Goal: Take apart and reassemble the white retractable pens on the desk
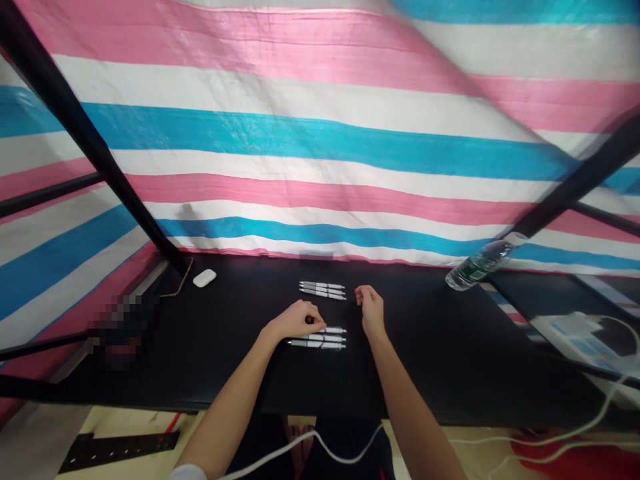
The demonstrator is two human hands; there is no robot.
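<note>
The left grip [295, 320] covers the left end of the farthest pen [336, 331] in the near group; whether it pinches it cannot be told. A dark spot [310, 320] by its fingers is too small to name. The right grip [371, 308] hides its own palm. Blocky pixels mask a dark patch [123, 327] at left. The label [473, 272] is unreadable. The bottom edge crops both forearms [405, 407].

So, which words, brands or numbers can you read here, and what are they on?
No text is readable.
Bottle: green label, any print too small and blurred.
Pens: too small to make out any lettering.
White case: no lettering visible.
</note>
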